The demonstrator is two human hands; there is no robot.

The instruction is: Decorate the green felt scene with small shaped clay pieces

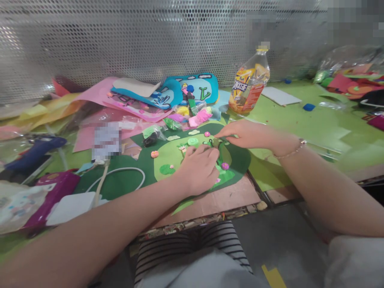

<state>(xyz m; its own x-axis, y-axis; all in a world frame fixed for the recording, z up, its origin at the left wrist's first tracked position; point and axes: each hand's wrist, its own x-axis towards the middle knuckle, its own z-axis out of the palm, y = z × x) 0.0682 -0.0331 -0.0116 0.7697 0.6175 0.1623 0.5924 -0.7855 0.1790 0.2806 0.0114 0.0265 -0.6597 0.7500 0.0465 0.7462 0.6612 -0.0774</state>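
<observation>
A picture of green paper with clay shapes lies at the table's front edge. My left hand rests on its middle with bent fingers close together; the fingertips and anything under them are hidden. My right hand reaches to the picture's upper right, thumb and fingers brought together at the surface, beside a dark green clay stem. Whatever it pinches is too small to make out. Around the hands sit a light green clay spiral, a purple clay flower, an orange clay flower and a green clay leaf.
Behind the picture lie bagged clay pieces and blue craft pictures. A drink bottle stands at back right, near a white board. At left are a white cable, a magenta box and a blue tool.
</observation>
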